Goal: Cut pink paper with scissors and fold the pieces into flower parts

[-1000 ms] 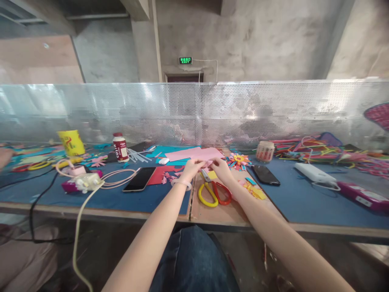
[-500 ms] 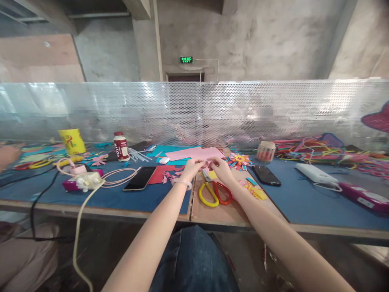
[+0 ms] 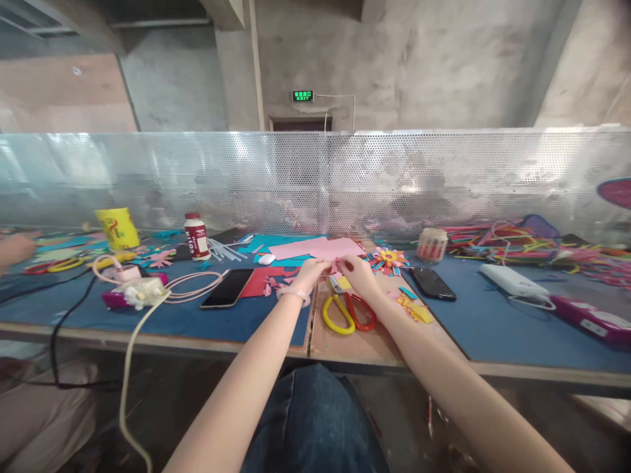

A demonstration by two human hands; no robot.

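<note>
My left hand [image 3: 311, 273] and my right hand [image 3: 359, 274] come together over the middle of the table. Their fingers pinch a small piece of pink paper [image 3: 336, 264], mostly hidden between them. Just under the hands lie scissors [image 3: 340, 314] with one yellow and one red handle, their blades partly covered. Beyond the fingertips are larger pink paper sheets [image 3: 300, 248] on blue paper. To the right of my right hand sits a layered paper flower [image 3: 388, 260] with a yellow middle. Pink paper scraps [image 3: 272, 285] and a red sheet [image 3: 254, 282] lie left of my left hand.
Phones [image 3: 229, 288] [image 3: 432, 284] lie on both sides. Left stand a brown bottle [image 3: 196, 238], a yellow tub [image 3: 117, 228] and a power strip with cables [image 3: 135, 293]. Right are a jar [image 3: 432, 245], pipe cleaners [image 3: 483, 240] and a white power bank [image 3: 515, 286]. Another person's hand [image 3: 17, 249] shows far left.
Both hands stay nearly in place, with small finger shifts on the pink paper. The red heart-like shape at the far right edge sits a little further right and looks smaller.
</note>
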